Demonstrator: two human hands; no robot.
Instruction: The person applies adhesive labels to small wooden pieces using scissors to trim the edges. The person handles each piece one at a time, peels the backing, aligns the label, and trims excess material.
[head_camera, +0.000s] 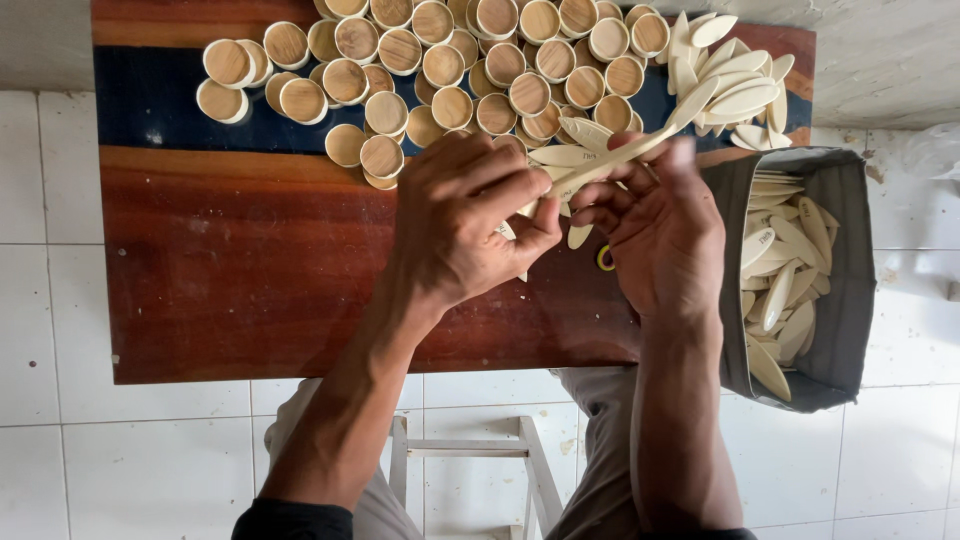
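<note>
Above the counter's (250, 280) far edge, both hands close on a wooden spoon (640, 140): right hand (665, 235) fingers pinch the slim handle, left hand (470, 220) fingers curl beside it. It looks light, stiff and probably snappable, best gripped mid-handle.

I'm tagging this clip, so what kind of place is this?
Probably a small woodcraft workshop. Both hands work wooden spoons over a wooden table heaped with round wooden cups, and a grey bag holds more spoons.
</note>
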